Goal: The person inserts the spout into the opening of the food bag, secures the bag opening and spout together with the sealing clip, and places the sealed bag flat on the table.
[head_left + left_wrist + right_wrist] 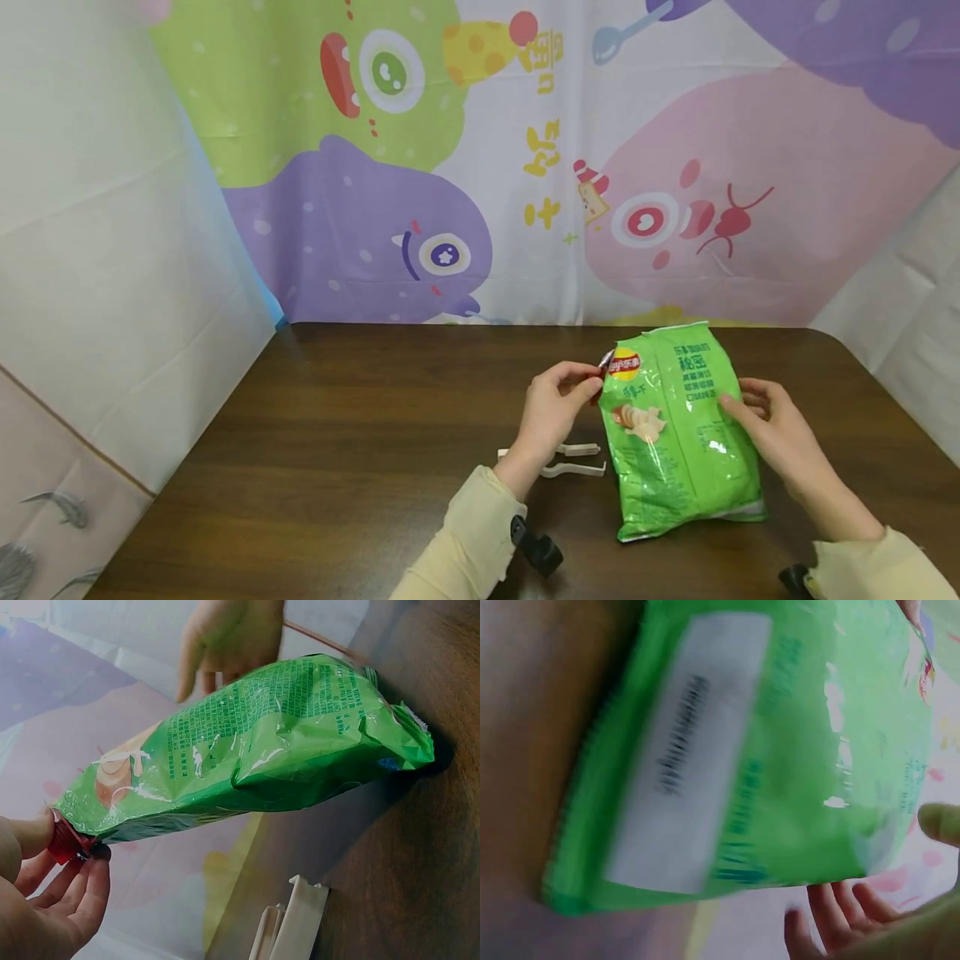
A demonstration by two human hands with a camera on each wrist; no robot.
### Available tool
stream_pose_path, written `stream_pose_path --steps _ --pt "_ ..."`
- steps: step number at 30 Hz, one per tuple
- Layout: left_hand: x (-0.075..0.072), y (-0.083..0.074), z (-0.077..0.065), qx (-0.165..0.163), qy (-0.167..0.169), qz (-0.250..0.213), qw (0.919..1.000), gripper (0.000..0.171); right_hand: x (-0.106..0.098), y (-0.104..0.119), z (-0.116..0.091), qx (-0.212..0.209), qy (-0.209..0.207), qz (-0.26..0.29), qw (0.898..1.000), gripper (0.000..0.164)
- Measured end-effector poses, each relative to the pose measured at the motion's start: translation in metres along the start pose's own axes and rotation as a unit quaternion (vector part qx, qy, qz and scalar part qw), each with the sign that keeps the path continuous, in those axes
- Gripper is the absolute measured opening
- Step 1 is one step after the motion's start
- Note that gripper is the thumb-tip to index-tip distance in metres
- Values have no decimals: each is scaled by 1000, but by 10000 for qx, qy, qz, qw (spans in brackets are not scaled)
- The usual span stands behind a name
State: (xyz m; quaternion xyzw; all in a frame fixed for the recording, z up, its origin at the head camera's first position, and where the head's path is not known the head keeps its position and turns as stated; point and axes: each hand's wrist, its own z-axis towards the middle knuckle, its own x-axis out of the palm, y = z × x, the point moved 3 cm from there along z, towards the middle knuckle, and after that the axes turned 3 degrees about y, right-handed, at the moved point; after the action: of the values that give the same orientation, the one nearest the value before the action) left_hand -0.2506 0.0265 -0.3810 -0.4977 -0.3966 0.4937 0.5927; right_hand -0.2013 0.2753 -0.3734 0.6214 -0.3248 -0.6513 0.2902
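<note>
A green Lay's chip bag (678,442) stands upright on the table, tilted, its printed back facing the head camera. My left hand (551,408) pinches a small red piece (66,838) with a shiny edge at the bag's upper left corner, between thumb and fingers. At the bag's right edge is my right hand (780,429), its thumb near the printed side and its loosely bent fingers by the edge. In the right wrist view, its fingers (840,911) show below the bag's edge, thumb apart from them. A white barcode label (690,750) shows low on the bag.
Off-white plastic sealing clips (573,469) lie on the brown wooden table (360,433), left of the bag and partly behind the left wrist. A cartoon-printed curtain (525,275) hangs along the table's back edge, with pale cloth (112,208) on the left side.
</note>
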Motion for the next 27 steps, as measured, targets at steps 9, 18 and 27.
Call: stream_pose_path --steps 9,18,27 --pt "2 1 0 10 27 -201 9998 18 -14 36 6 -1293 -1349 -581 9807 41" --pt "3 4 1 -24 -113 -447 9989 18 -3 59 15 -2218 -1436 -941 9599 17" --pt "5 -1 1 124 -186 -645 9977 18 9 88 30 -3284 -719 -1500 9298 34"
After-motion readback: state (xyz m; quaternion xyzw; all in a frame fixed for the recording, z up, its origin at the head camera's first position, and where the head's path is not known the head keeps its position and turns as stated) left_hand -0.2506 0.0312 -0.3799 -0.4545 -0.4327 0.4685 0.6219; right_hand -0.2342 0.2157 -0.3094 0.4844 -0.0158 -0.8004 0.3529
